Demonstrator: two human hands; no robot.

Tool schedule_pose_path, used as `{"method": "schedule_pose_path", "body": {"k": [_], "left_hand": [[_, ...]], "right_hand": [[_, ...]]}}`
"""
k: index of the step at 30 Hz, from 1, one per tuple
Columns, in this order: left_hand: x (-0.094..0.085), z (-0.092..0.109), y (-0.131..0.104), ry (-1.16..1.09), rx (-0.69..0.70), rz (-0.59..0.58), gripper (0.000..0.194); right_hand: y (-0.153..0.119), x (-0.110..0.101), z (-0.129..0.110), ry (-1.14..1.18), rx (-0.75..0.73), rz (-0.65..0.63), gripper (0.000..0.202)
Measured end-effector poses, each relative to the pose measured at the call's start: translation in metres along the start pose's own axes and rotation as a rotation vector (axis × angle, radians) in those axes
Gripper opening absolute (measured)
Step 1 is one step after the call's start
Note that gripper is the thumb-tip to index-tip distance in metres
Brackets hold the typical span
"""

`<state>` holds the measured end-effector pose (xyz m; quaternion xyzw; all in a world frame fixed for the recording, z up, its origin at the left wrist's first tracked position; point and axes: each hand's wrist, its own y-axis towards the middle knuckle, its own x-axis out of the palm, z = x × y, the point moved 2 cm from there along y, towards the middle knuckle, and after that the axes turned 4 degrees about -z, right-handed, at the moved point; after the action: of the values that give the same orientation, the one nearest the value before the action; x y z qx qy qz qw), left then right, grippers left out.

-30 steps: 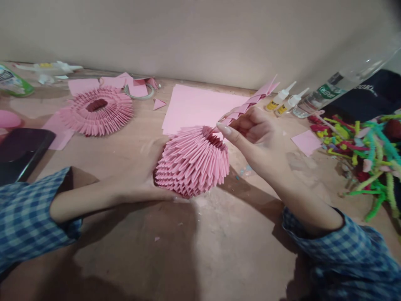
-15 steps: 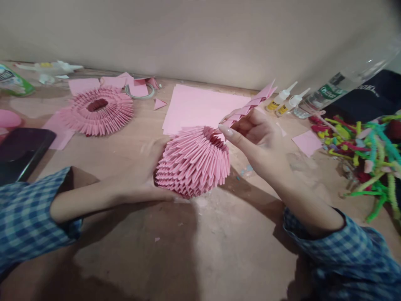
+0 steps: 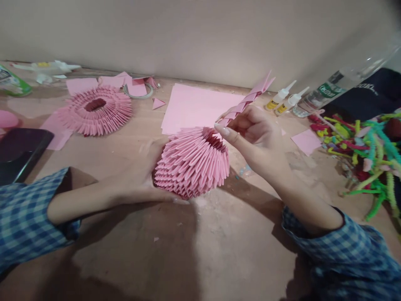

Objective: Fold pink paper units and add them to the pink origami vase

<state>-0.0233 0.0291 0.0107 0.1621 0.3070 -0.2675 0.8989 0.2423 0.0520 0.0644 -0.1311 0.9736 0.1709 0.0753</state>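
Head view has a pink folded-paper ball at the middle of the table, tilted so that the dark hole in its top faces up and to the right. Rows of pointed paper units cover its side. On the left of the ball, the left hand is spread in a wide curve and cups it, thumb along the near lower edge; the far fingers are blurred and partly hidden behind it. Above the ball's hole, the right hand pinches the lower end of a plaited pink strip between thumb and forefinger, its other fingers curled in. The strip slants up and away to the right of the ball; whether its lower end touches the rim is not clear.

Behind the ball lie pink sheets. Well to its left and farther back is a flat ring of folded paper, with a dark phone beyond the left hand. To the ball's right and farther back stand two glue bottles, and well to its right is a tangle of coloured pipe cleaners.
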Motion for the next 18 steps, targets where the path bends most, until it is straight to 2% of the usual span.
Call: {"method": "schedule_pose_path", "body": {"k": [3, 7, 11, 14, 18], "left_hand": [[-0.0007, 0.0034, 0.0012, -0.088, -0.027, -0.008, 0.118], [-0.0004, 0.002, -0.0012, -0.073, -0.029, -0.008, 0.123], [0.0007, 0.0033, -0.0012, -0.06, 0.01, 0.007, 0.12], [0.0008, 0.0045, -0.0006, -0.045, -0.025, 0.002, 0.119], [0.0005, -0.0002, -0.003, -0.021, -0.075, 0.012, 0.127]], "right_hand": [[0.0006, -0.0005, 0.0005, -0.03, 0.007, 0.005, 0.047], [0.0012, -0.0016, 0.0012, -0.061, 0.009, 0.003, 0.05], [0.0007, -0.0028, 0.0005, -0.076, -0.006, -0.01, 0.046], [0.0007, -0.0033, -0.0001, -0.079, -0.001, -0.009, 0.045], [0.0022, -0.0033, 0.001, -0.057, -0.026, -0.003, 0.047]]}}
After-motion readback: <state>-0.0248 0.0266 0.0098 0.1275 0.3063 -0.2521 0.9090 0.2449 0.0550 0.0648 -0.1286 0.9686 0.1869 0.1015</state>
